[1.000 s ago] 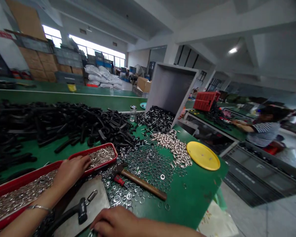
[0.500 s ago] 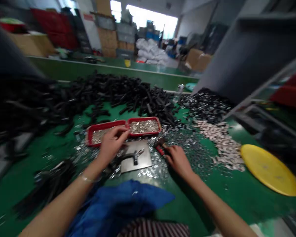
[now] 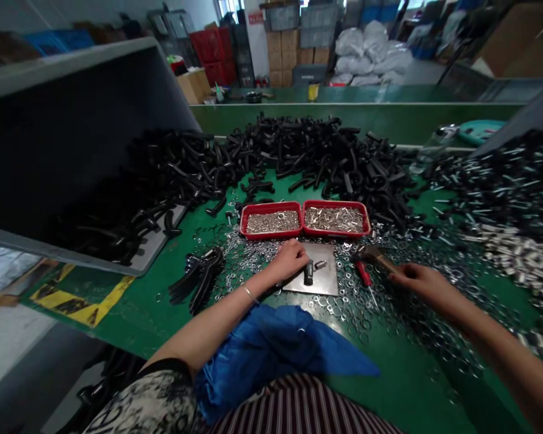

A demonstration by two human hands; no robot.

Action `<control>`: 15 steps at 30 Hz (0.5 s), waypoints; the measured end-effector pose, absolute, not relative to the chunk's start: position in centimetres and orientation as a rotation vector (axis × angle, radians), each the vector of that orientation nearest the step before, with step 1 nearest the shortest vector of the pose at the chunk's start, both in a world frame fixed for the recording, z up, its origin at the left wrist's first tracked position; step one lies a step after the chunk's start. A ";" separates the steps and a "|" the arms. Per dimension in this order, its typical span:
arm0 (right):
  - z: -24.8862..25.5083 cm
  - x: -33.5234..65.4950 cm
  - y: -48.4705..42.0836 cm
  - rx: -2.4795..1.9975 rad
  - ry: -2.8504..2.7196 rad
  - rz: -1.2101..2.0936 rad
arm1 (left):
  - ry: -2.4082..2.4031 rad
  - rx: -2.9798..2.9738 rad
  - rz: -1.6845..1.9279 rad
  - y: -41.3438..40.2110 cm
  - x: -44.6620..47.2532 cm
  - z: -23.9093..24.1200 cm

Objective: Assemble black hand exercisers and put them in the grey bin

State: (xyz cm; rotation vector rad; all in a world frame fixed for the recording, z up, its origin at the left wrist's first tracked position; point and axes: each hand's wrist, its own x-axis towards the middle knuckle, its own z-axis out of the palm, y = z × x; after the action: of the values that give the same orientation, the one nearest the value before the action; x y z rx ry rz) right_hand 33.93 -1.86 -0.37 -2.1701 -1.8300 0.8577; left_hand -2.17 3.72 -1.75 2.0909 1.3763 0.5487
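My left hand (image 3: 292,259) is closed, fingertips pressed together at the upper end of a black handle-like part (image 3: 308,274). That part lies on a square metal plate (image 3: 323,286); whatever the fingers pinch is hidden. Beside it on the plate sits a small metal cylinder (image 3: 320,264). Off to the right, my right hand (image 3: 409,278) is wrapped round the wooden shaft of a hammer (image 3: 386,261). The hammer's dark head rests near a red-handled screwdriver (image 3: 363,272) among loose metal rings.
Two red trays (image 3: 271,235) of small metal pieces stand behind the plate. Black handles (image 3: 298,144) are heaped at the back and spill from a grey bin (image 3: 163,90) at left. Pale metal pieces (image 3: 516,253) and a clear bottle (image 3: 429,154) are on the right.
My left hand has come down from in front of the trays to the black part on the plate. My right hand has drawn the hammer slightly rightwards. The camera view has swung left.
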 end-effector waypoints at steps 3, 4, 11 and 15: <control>1.7 33.7 -3.1 -2.114 -1.730 0.689 | 1.397 2.106 0.493 3.9 -1.9 -1.7; 2.4 33.2 -3.8 -2.067 -1.693 0.698 | 1.404 2.123 0.472 3.9 -1.8 -1.5; 3.5 29.3 -7.7 -1.820 -1.661 1.071 | 1.263 2.579 0.247 3.8 -1.0 0.5; 3.2 27.3 -8.2 -1.668 -2.002 0.725 | 0.975 2.874 0.109 3.7 -2.0 2.1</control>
State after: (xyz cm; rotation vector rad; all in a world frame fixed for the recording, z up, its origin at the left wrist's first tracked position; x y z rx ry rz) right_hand 27.34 -8.17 3.23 -1.6682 -2.0017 0.7249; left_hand -1.96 3.72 2.14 2.8744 0.9749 0.1088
